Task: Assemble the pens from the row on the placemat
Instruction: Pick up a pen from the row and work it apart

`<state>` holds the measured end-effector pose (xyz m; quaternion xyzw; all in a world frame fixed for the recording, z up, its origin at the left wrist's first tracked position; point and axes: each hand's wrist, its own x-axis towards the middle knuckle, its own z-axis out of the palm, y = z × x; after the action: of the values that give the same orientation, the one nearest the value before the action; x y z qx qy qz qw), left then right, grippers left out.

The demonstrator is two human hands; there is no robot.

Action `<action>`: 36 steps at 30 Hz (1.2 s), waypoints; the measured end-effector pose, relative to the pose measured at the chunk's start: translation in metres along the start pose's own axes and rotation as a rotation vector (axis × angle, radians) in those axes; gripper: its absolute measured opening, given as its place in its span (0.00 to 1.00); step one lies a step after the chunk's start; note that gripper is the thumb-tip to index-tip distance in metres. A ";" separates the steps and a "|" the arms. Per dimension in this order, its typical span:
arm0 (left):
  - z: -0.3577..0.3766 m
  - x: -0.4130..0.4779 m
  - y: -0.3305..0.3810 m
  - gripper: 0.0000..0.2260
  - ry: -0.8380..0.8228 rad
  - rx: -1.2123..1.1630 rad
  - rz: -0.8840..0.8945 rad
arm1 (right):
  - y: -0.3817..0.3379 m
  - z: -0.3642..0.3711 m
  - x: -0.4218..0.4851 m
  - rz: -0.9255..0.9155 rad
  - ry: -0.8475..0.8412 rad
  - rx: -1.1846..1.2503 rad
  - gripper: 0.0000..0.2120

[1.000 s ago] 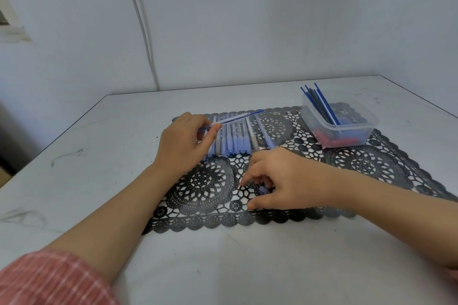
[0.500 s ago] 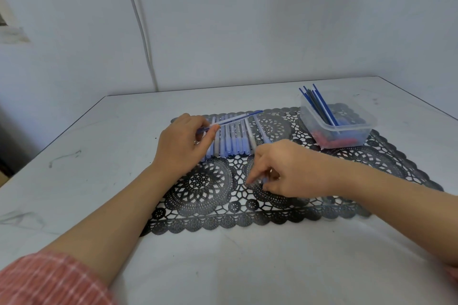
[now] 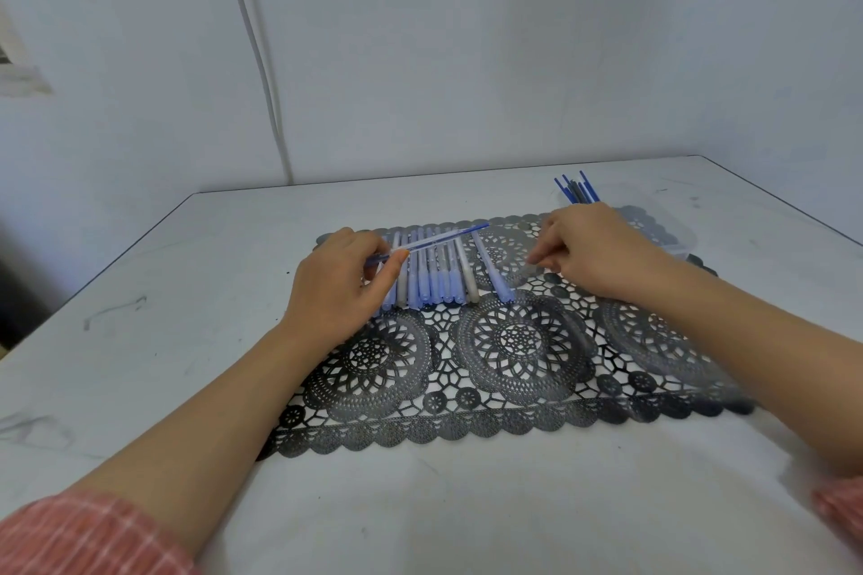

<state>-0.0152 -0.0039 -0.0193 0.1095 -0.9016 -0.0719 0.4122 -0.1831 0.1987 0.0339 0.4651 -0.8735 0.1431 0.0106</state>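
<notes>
— While our left hand (image 3: pixel 336 289) pinches a barrel (image 3: pixel 439 237) over the row (image 3: pixel 429 280), far side of the placemat (image 3: pixel 513 388), we're mid-assembly.
— Right hand (image 3: pixel 593 252): fingers curled, blurred, can't tell if holding anything. Next we prob. need it aligned w/ barrel's right end.

Open placemat (image 3: pixel 513 341) stretch up front — pen row (image 3: pixel 439 280) and, probably, a clear tub (image 3: pixel 672 243) at the back

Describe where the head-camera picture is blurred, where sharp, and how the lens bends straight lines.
Head view: the right hand is motion-blurred, as is the clear container behind it; the left hand, its pen and the placemat are sharp; the wide lens bows the wall cable; light is soft, shadows faint.
</notes>
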 end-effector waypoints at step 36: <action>0.001 -0.001 -0.001 0.17 -0.011 -0.001 0.036 | -0.003 0.036 -0.002 -0.223 0.016 0.088 0.15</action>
<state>-0.0154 -0.0048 -0.0213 0.0929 -0.9057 -0.0655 0.4083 -0.1758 0.1897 0.0000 0.5584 -0.8090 0.1830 0.0128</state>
